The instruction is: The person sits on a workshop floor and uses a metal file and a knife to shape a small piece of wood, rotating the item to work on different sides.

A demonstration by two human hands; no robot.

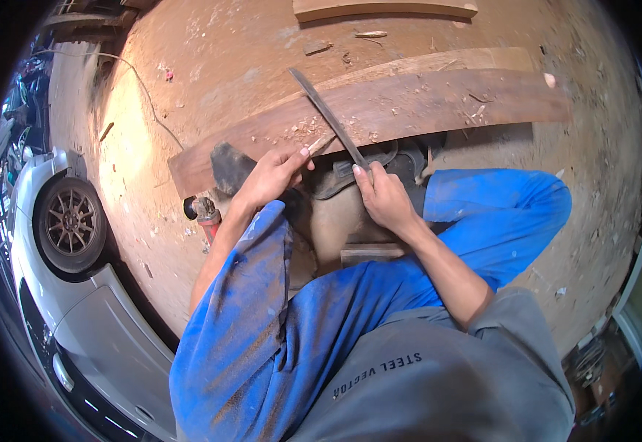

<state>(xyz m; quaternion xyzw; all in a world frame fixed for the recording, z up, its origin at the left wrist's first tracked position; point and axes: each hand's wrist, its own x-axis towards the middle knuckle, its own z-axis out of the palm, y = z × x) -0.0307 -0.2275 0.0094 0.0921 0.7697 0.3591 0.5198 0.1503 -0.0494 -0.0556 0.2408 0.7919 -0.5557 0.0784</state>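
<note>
— Head view: pinches what in the left hand [275, 175]?
— A wooden stick [322, 144], at the near edge of the plank [417, 103].
— In the right hand [389, 197]?
— Grips a dark tool [324, 112], slanted far left, perhaps touching the stick.

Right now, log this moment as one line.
left hand: holds thin wooden stick | right hand: grips long metal blade | ahead: brown plank, wood chips on top | nearby: red power tool
</note>
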